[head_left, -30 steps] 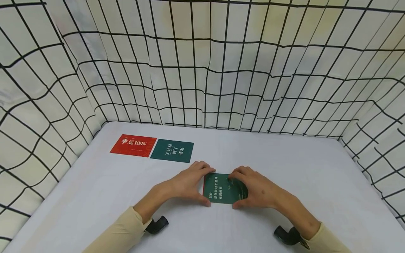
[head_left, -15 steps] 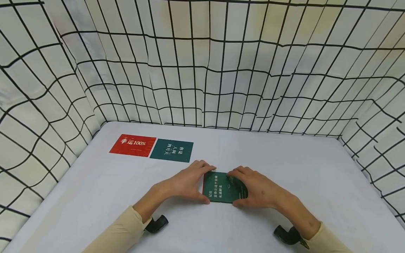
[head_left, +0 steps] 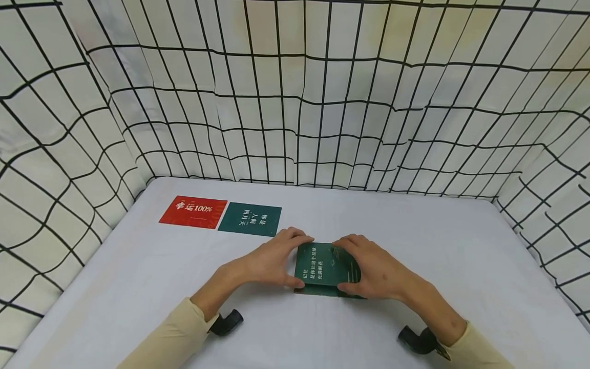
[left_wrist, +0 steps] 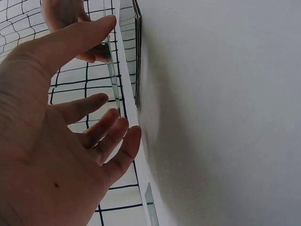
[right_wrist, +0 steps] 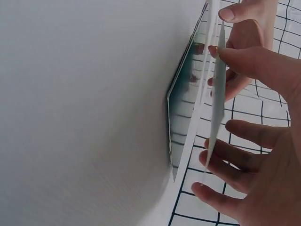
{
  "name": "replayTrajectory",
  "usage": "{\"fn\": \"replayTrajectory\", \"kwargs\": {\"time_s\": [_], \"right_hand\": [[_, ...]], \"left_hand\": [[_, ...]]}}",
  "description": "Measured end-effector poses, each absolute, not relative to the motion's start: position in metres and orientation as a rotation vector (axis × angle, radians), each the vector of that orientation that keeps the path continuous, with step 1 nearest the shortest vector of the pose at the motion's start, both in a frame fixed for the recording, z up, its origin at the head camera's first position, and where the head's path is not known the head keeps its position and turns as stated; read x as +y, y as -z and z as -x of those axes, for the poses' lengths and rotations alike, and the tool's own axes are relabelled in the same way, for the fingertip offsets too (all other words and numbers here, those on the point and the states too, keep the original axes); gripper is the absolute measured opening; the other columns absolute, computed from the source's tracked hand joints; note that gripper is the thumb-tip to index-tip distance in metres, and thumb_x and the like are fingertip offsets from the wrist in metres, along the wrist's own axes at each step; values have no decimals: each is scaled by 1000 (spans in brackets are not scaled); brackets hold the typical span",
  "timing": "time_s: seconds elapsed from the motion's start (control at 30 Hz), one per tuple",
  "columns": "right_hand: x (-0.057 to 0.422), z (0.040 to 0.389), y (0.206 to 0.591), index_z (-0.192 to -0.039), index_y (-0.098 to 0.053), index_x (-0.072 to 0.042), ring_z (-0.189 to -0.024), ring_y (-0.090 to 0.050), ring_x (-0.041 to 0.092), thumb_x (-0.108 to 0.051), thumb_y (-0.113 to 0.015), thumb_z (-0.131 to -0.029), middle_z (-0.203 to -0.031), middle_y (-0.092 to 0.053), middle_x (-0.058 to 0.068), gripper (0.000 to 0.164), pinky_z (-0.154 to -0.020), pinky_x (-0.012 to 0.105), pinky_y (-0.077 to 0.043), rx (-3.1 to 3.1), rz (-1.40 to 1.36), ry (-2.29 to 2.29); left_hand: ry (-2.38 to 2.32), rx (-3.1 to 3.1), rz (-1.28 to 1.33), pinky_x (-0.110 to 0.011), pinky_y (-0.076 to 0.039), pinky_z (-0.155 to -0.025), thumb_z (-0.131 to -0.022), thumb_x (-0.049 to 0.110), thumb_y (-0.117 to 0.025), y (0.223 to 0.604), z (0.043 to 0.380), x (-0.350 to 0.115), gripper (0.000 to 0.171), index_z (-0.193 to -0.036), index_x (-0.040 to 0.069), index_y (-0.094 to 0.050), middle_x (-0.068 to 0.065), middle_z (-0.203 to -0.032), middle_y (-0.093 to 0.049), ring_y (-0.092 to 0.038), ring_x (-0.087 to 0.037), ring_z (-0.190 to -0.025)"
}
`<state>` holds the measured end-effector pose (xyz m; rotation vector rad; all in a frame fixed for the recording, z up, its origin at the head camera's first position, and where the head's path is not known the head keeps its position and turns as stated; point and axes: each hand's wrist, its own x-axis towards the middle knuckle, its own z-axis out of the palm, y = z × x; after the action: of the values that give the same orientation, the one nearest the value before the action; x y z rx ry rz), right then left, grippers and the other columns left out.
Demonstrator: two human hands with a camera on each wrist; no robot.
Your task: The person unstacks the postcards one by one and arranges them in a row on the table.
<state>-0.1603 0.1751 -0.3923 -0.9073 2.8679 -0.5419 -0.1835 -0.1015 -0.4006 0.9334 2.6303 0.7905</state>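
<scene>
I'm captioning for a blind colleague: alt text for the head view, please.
Left hand and right hand hold a green card above a lower card on a white table; a red card and another green card lie back left.

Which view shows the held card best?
Head: the held card shows its green face and white lettering, partly covered. Left wrist: only a thin strip, nearly edge-on. Right wrist: a wider pale sliver, also nearly edge-on.

Soft shadows (left_wrist: pixel 176 136) dim the white tabletop (left_wrist: pixel 254 70).

Head view high, fwd & down; wrist views v. close, sharing held card (head_left: pixel 320 264).
</scene>
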Motion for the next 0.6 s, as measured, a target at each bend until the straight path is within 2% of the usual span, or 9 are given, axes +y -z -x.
{"fn": "replayTrajectory", "kwargs": {"time_s": [0.2, 0.33, 0.6], "right_hand": [[176, 163, 393, -139, -62, -14, -130, -59, 28, -40, -88, -81, -147, -56, 7, 69, -107, 49, -56, 2912, 969, 565], [175, 164, 392, -138, -64, -15, -132, -58, 29, -41, -87, -82, -149, -55, 8, 67, -108, 48, -55, 2924, 970, 582], [173, 169, 391, -144, -59, -17, -137, -56, 31, -41, -86, -83, -153, -53, 8, 71, -110, 53, -54, 2929, 941, 604]], "left_hand": [[-815, 2680, -956, -48, -49, -116, -76, 38, -93, 398, 185, -101, 93, -153, 10, -49, -9, -154, -48, -44, -28, -142], [-810, 2727, -916, -48, -49, -116, -75, 40, -94, 396, 188, -101, 93, -152, 13, -51, -6, -152, -52, -45, -27, -142], [-842, 2745, -893, -48, -48, -117, -77, 40, -92, 396, 196, -104, 87, -150, 15, -53, -4, -153, -53, -46, -25, -142]]}}
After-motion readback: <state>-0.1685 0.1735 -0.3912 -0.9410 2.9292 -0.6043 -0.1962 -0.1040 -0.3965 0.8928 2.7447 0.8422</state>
